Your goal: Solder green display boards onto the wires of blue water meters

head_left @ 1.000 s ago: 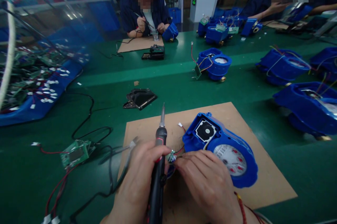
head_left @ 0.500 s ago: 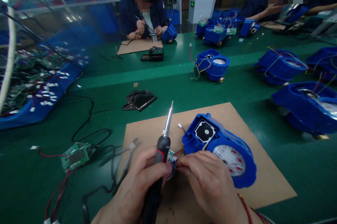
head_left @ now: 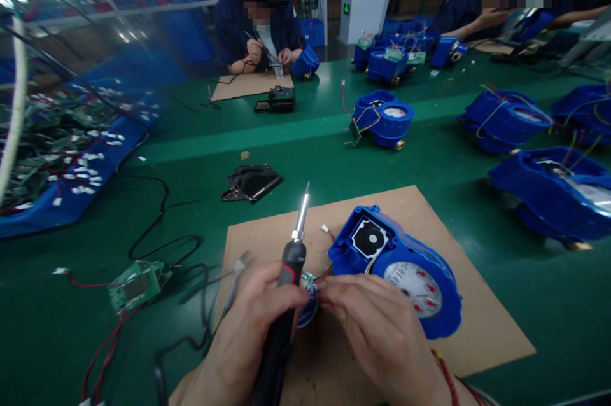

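Note:
My left hand (head_left: 248,317) is closed around a soldering iron (head_left: 281,304), its bare metal tip pointing up and away. Beside the left thumb are a small green circuit board (head_left: 308,279) and a round blue-rimmed item (head_left: 308,315), both partly covered by my fingers. The fingertips of my right hand (head_left: 377,323) pinch together right at the board; what they hold is too small to make out. Just beyond the right hand lies a blue water meter (head_left: 405,234), with its numbered dial and open compartment facing up. A red wire runs between the meter and the board.
Brown cardboard (head_left: 482,329) lies under the meter. Left are a loose circuit board (head_left: 138,286) with wires, black cables and a blue bin (head_left: 90,202) of boards. A black holder (head_left: 252,182) sits ahead. More blue meters (head_left: 506,116) stand right; co-workers sit across the table.
The soldering iron's tip has shifted slightly left, and a little more of the round blue-rimmed item shows. Both hands keep nearly the same pose; the whole view has drifted slightly.

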Motion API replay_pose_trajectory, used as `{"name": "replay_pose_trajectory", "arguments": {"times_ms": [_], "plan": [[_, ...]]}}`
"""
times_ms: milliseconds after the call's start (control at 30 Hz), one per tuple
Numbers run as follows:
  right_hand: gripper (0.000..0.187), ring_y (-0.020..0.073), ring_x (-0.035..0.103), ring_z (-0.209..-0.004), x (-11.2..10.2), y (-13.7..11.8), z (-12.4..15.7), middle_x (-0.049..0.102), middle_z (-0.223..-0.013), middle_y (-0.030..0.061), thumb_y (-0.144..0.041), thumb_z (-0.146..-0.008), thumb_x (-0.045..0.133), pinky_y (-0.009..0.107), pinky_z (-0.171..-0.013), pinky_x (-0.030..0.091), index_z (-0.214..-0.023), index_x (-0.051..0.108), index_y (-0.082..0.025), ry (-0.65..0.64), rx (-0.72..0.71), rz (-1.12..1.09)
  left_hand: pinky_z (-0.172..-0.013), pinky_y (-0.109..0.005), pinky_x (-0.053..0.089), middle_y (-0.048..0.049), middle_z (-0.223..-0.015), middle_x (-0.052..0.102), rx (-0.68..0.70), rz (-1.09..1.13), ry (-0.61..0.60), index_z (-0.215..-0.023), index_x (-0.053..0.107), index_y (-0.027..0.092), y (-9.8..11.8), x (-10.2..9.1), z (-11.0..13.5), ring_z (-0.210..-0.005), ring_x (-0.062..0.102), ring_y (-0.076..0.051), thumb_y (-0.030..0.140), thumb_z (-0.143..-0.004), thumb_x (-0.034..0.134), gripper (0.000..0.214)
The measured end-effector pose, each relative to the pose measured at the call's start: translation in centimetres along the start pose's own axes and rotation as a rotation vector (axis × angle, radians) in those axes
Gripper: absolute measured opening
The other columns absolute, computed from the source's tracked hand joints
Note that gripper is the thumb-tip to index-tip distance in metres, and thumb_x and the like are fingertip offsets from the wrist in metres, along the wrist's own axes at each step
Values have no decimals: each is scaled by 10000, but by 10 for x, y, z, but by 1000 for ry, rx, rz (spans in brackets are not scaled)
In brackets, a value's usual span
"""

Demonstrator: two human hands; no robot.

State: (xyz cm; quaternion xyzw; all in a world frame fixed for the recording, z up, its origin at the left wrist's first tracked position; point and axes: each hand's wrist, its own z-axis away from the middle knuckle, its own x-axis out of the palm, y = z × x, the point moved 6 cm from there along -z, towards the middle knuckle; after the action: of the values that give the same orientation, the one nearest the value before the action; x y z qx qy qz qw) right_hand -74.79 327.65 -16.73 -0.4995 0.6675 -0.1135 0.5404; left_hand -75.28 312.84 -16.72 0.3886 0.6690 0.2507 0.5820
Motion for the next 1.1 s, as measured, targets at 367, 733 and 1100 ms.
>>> {"name": "replay_pose_trajectory", "arguments": {"times_ms": [367,733,1100], "plan": [[204,154,532,-728,0,-7,4,607,-810,31,-119,-867,375,302,-652,393,-956,553,-165,136,-38,273,-678,-252,495,-29,-965,548,93,-126,-24,-953,541,229,-7,2,3,-810,572,-148,91,-753,519,244],[114,148,517,-702,14,-1,2,582,-737,-1,-200,-854,474,286,-635,393,-895,577,-223,-48,18,247,-668,-241,455,-18,-915,524,92,-58,-54,-952,488,225,3,3,0,-762,556,-128,63,-758,475,253],[108,147,524,-665,15,2,-1,568,-692,4,-197,-831,480,280,-603,394,-809,584,-212,-52,68,261,-723,-240,445,10,-932,547,72,-133,70,-928,537,256,3,0,6,-811,558,-132,105,-741,532,241]]}}
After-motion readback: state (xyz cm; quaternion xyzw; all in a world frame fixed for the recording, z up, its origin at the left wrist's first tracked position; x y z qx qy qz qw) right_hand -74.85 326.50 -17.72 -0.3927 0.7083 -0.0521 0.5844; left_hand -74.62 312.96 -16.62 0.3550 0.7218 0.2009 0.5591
